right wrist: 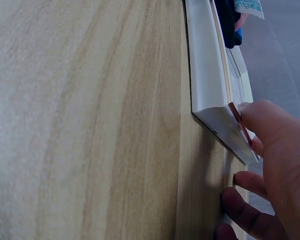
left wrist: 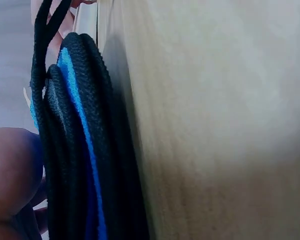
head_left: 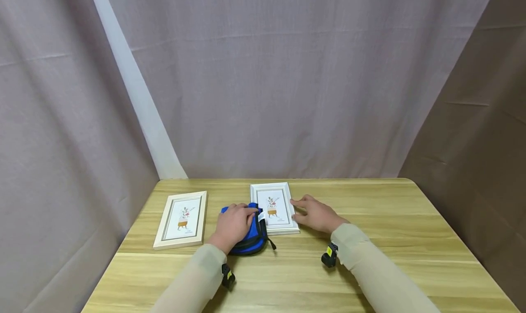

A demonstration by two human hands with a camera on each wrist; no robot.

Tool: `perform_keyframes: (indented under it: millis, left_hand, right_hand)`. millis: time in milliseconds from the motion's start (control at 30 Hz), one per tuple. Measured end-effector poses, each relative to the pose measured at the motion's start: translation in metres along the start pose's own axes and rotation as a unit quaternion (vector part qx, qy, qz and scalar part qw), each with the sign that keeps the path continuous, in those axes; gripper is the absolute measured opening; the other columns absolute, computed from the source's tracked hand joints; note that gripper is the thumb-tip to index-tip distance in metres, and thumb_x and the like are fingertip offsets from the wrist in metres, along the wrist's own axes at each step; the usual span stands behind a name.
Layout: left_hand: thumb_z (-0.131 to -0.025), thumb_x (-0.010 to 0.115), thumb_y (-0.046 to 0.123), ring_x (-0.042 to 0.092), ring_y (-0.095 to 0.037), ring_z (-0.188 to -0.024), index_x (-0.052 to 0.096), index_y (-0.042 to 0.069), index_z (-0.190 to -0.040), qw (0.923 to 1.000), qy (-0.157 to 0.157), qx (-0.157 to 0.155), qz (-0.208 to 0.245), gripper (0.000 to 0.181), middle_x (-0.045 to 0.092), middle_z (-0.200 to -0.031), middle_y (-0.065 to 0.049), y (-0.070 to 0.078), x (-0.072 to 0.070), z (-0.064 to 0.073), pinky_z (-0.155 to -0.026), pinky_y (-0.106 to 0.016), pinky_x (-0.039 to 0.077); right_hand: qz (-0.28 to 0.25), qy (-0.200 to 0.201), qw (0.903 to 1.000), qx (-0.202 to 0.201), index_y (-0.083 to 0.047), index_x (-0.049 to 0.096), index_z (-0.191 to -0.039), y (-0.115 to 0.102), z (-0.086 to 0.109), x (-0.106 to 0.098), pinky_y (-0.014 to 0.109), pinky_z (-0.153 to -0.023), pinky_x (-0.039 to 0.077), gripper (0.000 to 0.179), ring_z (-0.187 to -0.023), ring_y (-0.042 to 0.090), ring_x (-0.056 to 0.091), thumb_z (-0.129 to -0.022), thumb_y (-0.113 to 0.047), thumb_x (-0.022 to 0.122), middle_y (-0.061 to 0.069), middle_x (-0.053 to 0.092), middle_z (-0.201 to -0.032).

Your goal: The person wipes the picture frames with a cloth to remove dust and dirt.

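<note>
A blue zip pouch [head_left: 247, 245] with black trim lies at the near left corner of the white picture frame [head_left: 269, 187], partly overlapping it. The left hand [head_left: 232, 224] is over the pouch, its fingers bent and drawn close together to grip the upper side. A small white tag [head_left: 262, 216] juts from the pouch toward the frame's print, and a looped black cord [head_left: 272, 243] trails just nearer than the frame's front edge.

The right hand [head_left: 316, 214] is at the frame's right edge; thumb and index finger, set well apart, touch that edge without closing round it, and the other fingers are loosely parted beside it. The frame lies flat, face up, showing a print of a plant in an orange pot on legs.

Left of the white frame, well apart, a cream picture frame [head_left: 178, 241] with a similar print lies face up. All rest on the wood-grain surface [head_left: 296, 272]. Nearer than the white frame are two beige sleeves [head_left: 193, 281], each with a black wrist camera [head_left: 329, 255]; beyond it hangs a greyish-mauve curtain [head_left: 287, 98].
</note>
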State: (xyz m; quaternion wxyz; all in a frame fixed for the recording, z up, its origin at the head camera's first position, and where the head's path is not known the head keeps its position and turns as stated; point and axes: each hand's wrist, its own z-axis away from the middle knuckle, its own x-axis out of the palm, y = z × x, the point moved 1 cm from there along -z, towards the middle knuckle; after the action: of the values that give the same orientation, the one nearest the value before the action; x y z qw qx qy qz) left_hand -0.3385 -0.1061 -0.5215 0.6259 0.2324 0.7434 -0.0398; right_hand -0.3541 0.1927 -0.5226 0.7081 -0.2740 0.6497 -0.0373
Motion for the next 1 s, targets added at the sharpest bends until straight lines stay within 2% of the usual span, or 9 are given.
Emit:
perform_keyframes:
  millis: [200,467,1000]
  left_hand:
    - [-0.114,0.063,0.033,0.068,-0.03,-0.125,0.08,0.032,-0.136,1.0,-0.001,-0.008,-0.005,0.029,0.075,-0.136,-0.002,-0.003,0.004,-0.009,-0.093,-0.066,0.059]
    - [-0.114,0.063,0.03,0.067,-0.033,-0.125,0.079,0.031,-0.138,0.9999,-0.01,-0.011,0.002,0.029,0.075,-0.136,-0.003,-0.003,-0.001,-0.018,-0.093,-0.069,0.058]
    - [-0.113,0.063,0.028,0.067,-0.033,-0.125,0.08,0.031,-0.137,0.9996,-0.005,-0.026,0.003,0.029,0.076,-0.133,-0.003,-0.012,0.004,-0.04,-0.094,-0.069,0.057]
  right_hand:
    - [-0.009,-0.003,0.9999,0.007,-0.017,0.054,-0.164,0.001,0.001,0.0,0.049,-0.089,0.057,0.067,-0.098,0.018,0.063,-0.106,-0.043,0.074,0.009,0.06,-0.138]
    - [-0.004,0.002,0.9999,0.01,-0.017,0.055,-0.163,0.004,0.0,0.002,0.051,-0.094,0.058,0.067,-0.106,0.02,0.065,-0.105,-0.043,0.075,0.008,0.061,-0.137]
    - [-0.004,0.011,0.9999,0.002,-0.019,0.057,-0.162,0.003,-0.001,0.003,0.045,-0.089,0.056,0.065,-0.098,0.015,0.062,-0.104,-0.042,0.075,0.003,0.062,-0.131]
